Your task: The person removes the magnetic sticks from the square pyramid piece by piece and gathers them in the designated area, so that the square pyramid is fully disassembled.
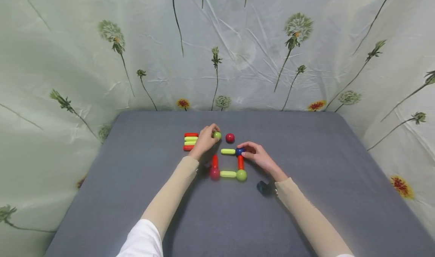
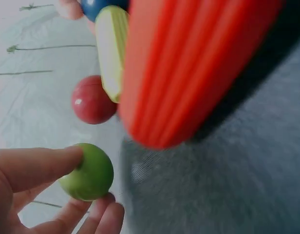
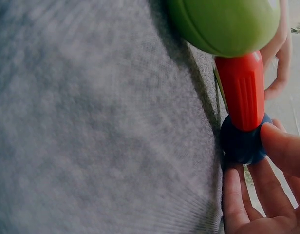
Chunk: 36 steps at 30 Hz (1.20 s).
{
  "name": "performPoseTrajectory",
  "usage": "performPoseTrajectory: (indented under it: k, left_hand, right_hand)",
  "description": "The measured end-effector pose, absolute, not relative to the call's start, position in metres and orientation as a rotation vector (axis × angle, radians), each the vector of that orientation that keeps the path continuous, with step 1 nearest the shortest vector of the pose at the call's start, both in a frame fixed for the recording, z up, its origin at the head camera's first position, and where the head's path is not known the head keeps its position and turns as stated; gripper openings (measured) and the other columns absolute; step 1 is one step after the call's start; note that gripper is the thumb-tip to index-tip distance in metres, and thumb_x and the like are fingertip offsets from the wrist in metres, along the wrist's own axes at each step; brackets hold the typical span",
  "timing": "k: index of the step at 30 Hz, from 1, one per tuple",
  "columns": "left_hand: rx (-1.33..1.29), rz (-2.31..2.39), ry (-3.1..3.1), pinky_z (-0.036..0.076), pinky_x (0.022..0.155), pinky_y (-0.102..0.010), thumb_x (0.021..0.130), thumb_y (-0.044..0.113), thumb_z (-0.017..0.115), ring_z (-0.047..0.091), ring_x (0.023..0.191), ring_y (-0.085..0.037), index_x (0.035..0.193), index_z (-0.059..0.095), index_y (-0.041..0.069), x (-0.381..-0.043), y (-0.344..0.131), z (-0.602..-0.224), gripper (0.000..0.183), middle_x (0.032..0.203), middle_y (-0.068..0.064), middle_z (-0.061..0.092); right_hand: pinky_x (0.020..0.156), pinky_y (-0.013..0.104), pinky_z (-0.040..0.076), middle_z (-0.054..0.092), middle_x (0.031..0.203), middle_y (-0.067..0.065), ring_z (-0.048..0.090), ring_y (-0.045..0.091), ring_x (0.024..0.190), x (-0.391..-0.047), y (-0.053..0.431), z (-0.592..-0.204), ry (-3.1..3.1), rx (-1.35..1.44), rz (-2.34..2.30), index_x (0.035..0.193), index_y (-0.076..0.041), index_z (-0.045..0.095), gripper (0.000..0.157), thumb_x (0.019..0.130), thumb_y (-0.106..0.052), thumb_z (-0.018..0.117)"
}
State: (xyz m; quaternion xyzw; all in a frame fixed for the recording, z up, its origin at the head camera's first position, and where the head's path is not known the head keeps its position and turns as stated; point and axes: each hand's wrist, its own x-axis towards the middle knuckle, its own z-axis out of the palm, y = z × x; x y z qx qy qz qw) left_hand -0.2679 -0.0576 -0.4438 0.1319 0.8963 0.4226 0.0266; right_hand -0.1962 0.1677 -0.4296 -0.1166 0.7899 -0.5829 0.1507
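Observation:
My left hand pinches a green ball between thumb and fingers, as the left wrist view also shows. The right hand grips a blue ball. A yellow-green rod points left from that blue ball, and a red rod joins it to a second green ball. Another yellow-green rod links this second green ball to a dark red ball. From the dark red ball a red rod reaches away from me, its far end attached to no ball.
A loose red ball lies right of the left hand. Several red and yellow-green rods lie side by side left of that hand, partly covered by it. A small dark object is near the right wrist. A flower-patterned curtain rises behind the grey table.

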Motion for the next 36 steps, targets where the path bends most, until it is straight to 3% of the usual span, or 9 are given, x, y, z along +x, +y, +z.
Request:
performPoseTrajectory:
  k: [9, 18, 26, 36]
  left_hand:
    - [0.415, 1.338, 2.769, 0.044, 0.09, -0.045, 0.087, 0.002, 0.067, 0.051, 0.106, -0.032, 0.112, 0.057, 0.006, -0.269, -0.058, -0.447, 0.026, 0.116, -0.017, 0.051]
    - [0.777, 1.062, 2.612, 0.048, 0.085, -0.035, 0.085, 0.002, 0.069, 0.06, 0.095, -0.021, 0.103, 0.063, 0.006, -0.243, -0.047, -0.445, 0.019, 0.1, -0.005, 0.063]
    - [0.857, 0.838, 2.781, 0.049, 0.078, -0.038, 0.082, 0.001, 0.071, 0.059, 0.087, -0.019, 0.097, 0.064, 0.013, -0.239, -0.038, -0.452, 0.02, 0.094, -0.004, 0.064]
    - [0.864, 1.291, 2.677, 0.05, 0.079, -0.032, 0.082, 0.001, 0.072, 0.061, 0.086, -0.018, 0.096, 0.069, 0.005, -0.236, -0.07, -0.436, 0.015, 0.093, -0.005, 0.067]
  right_hand:
    - [0.096, 0.041, 0.042, 0.056, 0.124, 0.019, 0.052, 0.03, 0.109, -0.211, 0.173, -0.459, 2.265, -0.316, -1.697, 0.123, 0.003, 0.058, 0.029, 0.095, -0.001, 0.056]
    - [0.096, 0.041, 0.043, 0.057, 0.122, 0.018, 0.053, 0.03, 0.108, -0.207, 0.175, -0.455, 2.281, -0.344, -1.695, 0.122, 0.002, 0.058, 0.029, 0.094, -0.004, 0.057]
    - [0.095, 0.042, 0.043, 0.055, 0.123, 0.02, 0.053, 0.031, 0.107, -0.209, 0.173, -0.459, 2.285, -0.36, -1.679, 0.124, 0.003, 0.057, 0.03, 0.095, -0.003, 0.056]
    - [0.094, 0.04, 0.043, 0.056, 0.121, 0.024, 0.052, 0.033, 0.107, -0.193, 0.168, -0.428, 2.284, -0.368, -1.667, 0.123, 0.009, 0.055, 0.03, 0.095, 0.001, 0.054]
